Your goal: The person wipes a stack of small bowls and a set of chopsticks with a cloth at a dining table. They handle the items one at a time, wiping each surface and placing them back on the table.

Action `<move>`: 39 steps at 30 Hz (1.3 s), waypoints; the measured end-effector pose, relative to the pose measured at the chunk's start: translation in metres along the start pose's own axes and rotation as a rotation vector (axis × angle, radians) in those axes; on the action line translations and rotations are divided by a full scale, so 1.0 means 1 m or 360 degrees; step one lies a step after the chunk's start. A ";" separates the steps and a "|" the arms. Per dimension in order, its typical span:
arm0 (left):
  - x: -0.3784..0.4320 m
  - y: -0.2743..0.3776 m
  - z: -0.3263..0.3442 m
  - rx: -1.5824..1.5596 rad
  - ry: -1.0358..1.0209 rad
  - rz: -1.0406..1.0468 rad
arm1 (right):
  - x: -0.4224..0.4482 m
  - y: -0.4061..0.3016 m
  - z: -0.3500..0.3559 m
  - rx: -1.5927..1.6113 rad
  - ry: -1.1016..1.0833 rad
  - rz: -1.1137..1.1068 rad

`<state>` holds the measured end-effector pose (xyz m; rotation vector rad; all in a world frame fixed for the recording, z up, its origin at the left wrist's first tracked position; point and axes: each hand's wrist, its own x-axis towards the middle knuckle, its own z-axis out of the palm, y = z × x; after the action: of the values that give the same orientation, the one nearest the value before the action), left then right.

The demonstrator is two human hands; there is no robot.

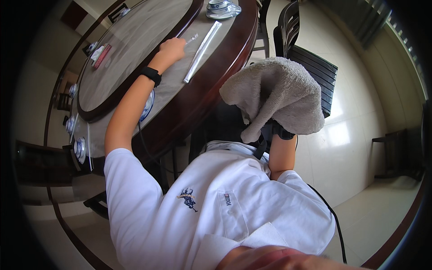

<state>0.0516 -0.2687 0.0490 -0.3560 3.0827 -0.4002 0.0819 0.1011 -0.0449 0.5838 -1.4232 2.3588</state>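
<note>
My left hand (171, 50) is closed over the pale tabletop (202, 28), close to the raised dark rim of the turntable (145, 30). A small clear plastic piece (193, 37) sticks out from its fingers; its exact kind is hard to tell. Just right of this hand lies a long, shiny wrapped packet (202, 52), probably chopsticks. A grey terry towel (287, 91) hangs over my right hand, hiding its fingers, and is held up in front of my waist beside the table. Part of a blue-and-white plate (148, 106) shows behind my left forearm.
A wrapped blue-and-white bowl and plate set (223, 10) stands at the table's far edge. More sets, including one (80, 150), line the left side. A red tissue box (102, 56) rests on the turntable. A dark slatted chair (312, 72) stands right of the table.
</note>
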 end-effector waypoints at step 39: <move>-0.249 0.127 -0.004 -0.2107 -0.0042 0.0267 | -0.003 0.055 -0.073 -0.1730 -0.0155 -0.0258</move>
<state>0.2660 -0.0922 0.0167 -0.0590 2.7822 1.6351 0.0458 0.1410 -0.1187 0.4469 -2.2561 1.1359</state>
